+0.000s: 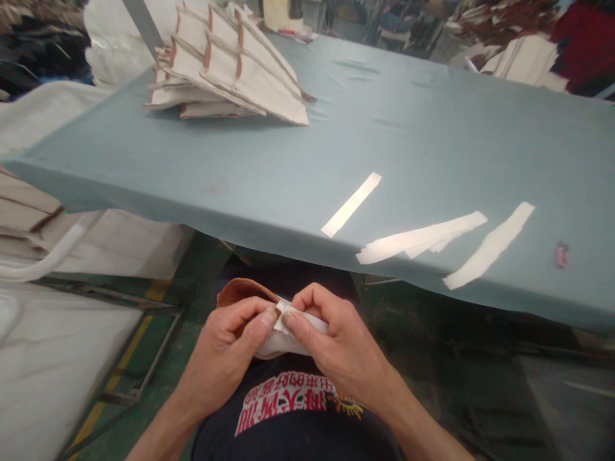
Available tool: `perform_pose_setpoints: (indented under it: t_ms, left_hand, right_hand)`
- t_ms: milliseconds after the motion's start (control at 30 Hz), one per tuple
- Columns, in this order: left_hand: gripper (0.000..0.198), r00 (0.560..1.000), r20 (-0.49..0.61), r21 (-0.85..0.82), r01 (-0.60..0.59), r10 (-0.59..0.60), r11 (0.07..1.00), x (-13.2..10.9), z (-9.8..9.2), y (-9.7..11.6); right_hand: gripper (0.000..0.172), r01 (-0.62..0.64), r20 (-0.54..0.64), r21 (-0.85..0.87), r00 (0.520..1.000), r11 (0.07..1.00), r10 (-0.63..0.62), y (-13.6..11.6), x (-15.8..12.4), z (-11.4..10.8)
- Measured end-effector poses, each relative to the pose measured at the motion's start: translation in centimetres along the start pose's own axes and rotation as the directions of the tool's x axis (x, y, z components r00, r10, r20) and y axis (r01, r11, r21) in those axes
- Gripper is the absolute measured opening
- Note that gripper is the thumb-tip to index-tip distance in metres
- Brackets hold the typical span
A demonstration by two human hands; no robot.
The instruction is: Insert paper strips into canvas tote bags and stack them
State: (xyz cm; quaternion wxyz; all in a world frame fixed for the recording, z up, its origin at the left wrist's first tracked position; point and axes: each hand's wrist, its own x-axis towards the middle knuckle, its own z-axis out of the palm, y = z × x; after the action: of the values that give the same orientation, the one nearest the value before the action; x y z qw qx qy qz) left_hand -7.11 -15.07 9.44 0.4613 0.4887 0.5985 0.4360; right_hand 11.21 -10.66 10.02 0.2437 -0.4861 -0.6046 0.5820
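Left hand (230, 339), right hand (331, 326) pinching white-brown piece (282, 343) between them, above dark garment (288, 438).

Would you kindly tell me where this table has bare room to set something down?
The widest bare patch of the bluish table lies beyond the white strips, right of the stacked cream fabric panels. Another lies left of the strips, before the panels. The strips crowd the near right edge; nearby, the left hand and right hand hold a brown and white piece.

Blue-grey table (432, 147), stacked cream pieces (230, 70), loose white strips (423, 237), pinkish item (562, 255), too blurred to name
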Motion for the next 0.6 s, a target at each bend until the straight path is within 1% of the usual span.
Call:
perform_pose_setpoints:
  t_ms: [133, 233, 300, 400, 500, 600]
  left_hand:
    - [0.036, 1.000, 0.000, -0.028, 0.030, -0.030, 0.999, 0.1, 0.0, -0.3]
    - [0.035, 0.998, 0.006, -0.069, 0.071, -0.070, 0.995, 0.0, -0.2, -1.1]
    - [0.038, 0.992, 0.019, -0.131, 0.122, -0.121, 0.984, -0.1, -0.3, -1.9]
    - [0.042, 0.974, 0.045, -0.243, 0.228, -0.224, 0.943, 0.0, -0.4, -2.8]
    - [0.043, 0.952, 0.033, -0.312, 0.299, -0.304, 0.902, 0.3, -0.2, -2.9]
    - [0.041, 0.940, 0.023, -0.324, 0.329, -0.340, 0.887, 0.7, 0.0, -2.4]
  right_hand:
    - [0.024, 0.010, 0.002, -0.007, 1.000, 1.000, -0.010, -0.1, 0.1, 0.1]
    - [0.023, 0.025, -0.019, -0.019, 0.999, 0.999, -0.026, -0.3, 0.2, 0.3]
    - [0.021, 0.036, -0.037, -0.051, 0.999, 0.998, -0.038, -0.4, 0.2, 0.5]
    - [0.017, 0.080, -0.072, -0.151, 0.993, 0.985, -0.091, -0.3, 0.3, 1.0]
    - [0.018, 0.120, -0.099, -0.217, 0.985, 0.969, -0.144, 0.1, 0.5, 1.3]
    - [0.019, 0.139, -0.098, -0.246, 0.981, 0.959, -0.167, 0.5, 0.7, 1.3]
